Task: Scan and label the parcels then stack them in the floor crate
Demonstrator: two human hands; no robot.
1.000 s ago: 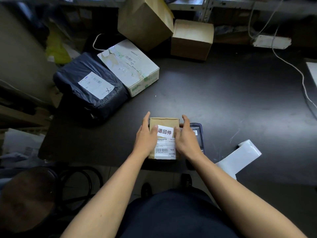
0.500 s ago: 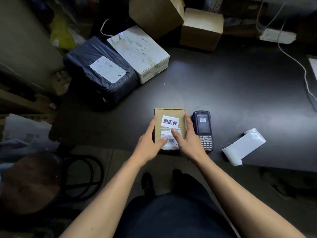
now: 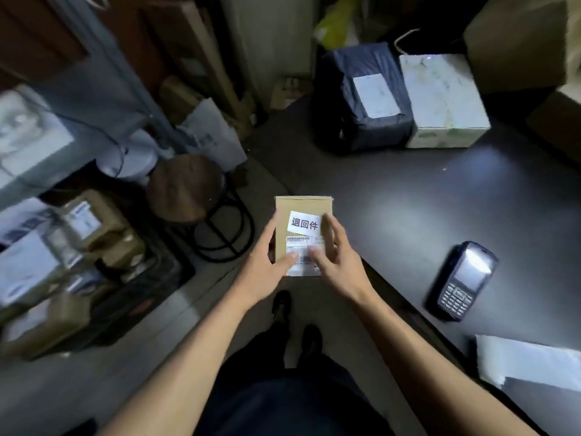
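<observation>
I hold a small brown cardboard parcel with a white sticker and a shipping label, lifted off the dark table's left edge. My left hand grips its left side, thumb on the label. My right hand grips its right side, thumb also on the label. A black handheld scanner lies on the table to the right. The dark floor crate at the lower left holds several labelled brown parcels. A white label strip lies at the table's lower right.
A dark wrapped parcel and a white box sit at the table's far side, with brown boxes behind. A round stool stands between the crate and the table. Metal shelving and clutter fill the left.
I have lifted the small parcel off the table and turned left; the stool and floor crate have come into view. The scanner stays on the table.
</observation>
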